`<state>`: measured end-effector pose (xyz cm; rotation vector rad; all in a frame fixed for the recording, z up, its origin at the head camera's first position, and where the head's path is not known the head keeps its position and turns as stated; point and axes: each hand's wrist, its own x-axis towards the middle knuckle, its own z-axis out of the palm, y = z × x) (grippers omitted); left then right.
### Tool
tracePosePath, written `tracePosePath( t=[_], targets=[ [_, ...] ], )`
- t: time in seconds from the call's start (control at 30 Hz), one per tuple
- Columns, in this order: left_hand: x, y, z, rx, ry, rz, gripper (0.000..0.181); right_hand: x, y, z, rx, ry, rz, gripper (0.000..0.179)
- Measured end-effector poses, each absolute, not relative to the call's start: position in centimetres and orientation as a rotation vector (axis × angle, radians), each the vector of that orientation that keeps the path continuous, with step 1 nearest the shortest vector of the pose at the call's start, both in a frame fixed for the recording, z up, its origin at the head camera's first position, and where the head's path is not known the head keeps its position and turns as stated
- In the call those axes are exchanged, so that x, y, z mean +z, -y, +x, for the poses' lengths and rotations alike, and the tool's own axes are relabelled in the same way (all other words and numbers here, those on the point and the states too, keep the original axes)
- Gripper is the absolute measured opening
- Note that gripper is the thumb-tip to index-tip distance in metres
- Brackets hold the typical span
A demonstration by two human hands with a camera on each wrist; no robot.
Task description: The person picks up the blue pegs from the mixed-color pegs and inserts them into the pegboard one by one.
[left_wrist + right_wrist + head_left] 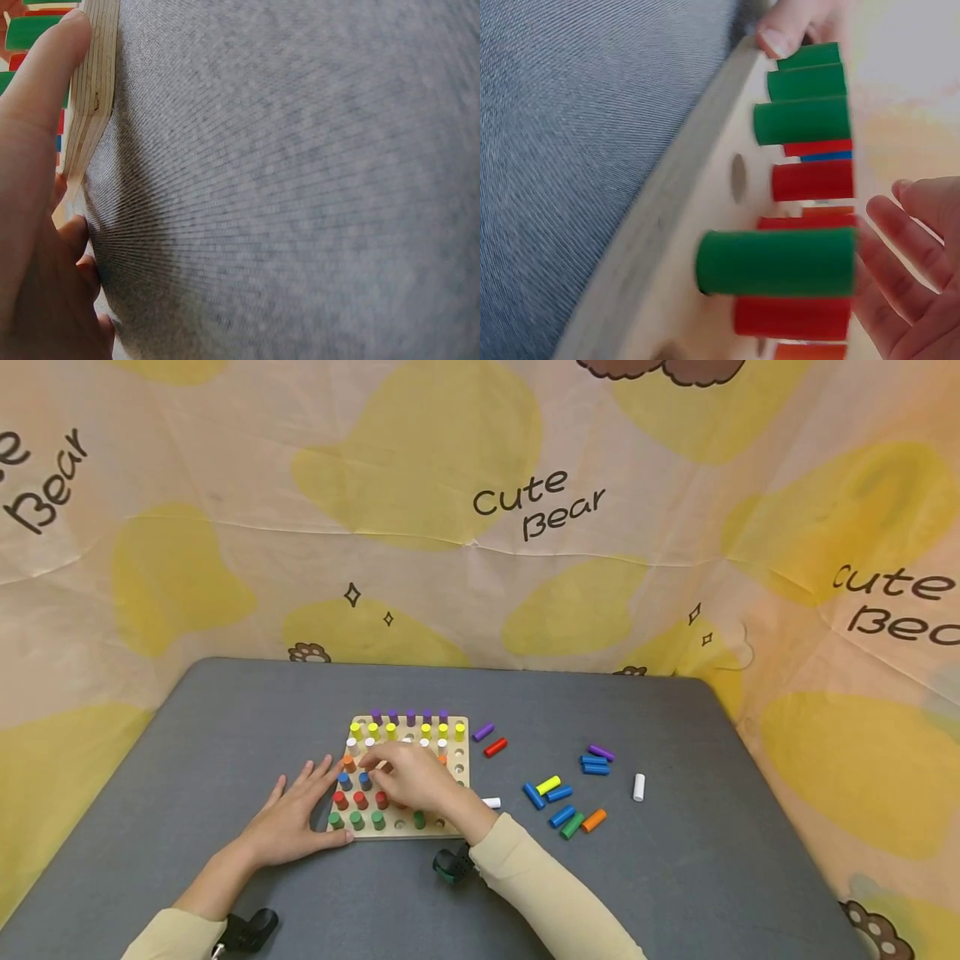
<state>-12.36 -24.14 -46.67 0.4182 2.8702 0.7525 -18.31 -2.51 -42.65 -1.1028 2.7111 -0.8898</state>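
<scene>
A wooden pegboard (467, 777) stands on the grey table, holding rows of purple, yellow, white, orange, blue, red and green pegs. My left hand (292, 818) lies spread at the board's left side. Its thumb (64, 45) rests on the near corner beside a green peg (34, 31), in the left wrist view. Over the middle rows reaches my right hand (412, 772), fingers bent, fingertips near the orange peg (348, 763) and the blue peg (365, 781). In the right wrist view its fingers (900, 277) curve loosely; whether they pinch a peg is hidden.
Loose pegs lie right of the board: a red peg (496, 747), a purple peg (483, 732), a white peg (638, 787), an orange peg (594, 820), a green peg (572, 826), a yellow peg (548, 785) and several blue ones. A printed cloth (420, 460) hangs behind the table.
</scene>
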Motion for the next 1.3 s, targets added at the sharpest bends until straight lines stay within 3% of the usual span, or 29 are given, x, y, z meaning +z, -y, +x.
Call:
tracePosePath(
  t=[0.47,1.3],
  targets=[
    [-46.6,24.1,-12.4,0.75,-2.865,0.407,0.104,-40.3,-0.7,-17.7,-0.916,-2.745,-1.356,0.019],
    [-46.5,24.0,-12.3,0.742,-2.859,0.414,0.104,-40.5,-8.8,-18.4,-1.168,-2.877,-1.273,0.016]
  ],
)
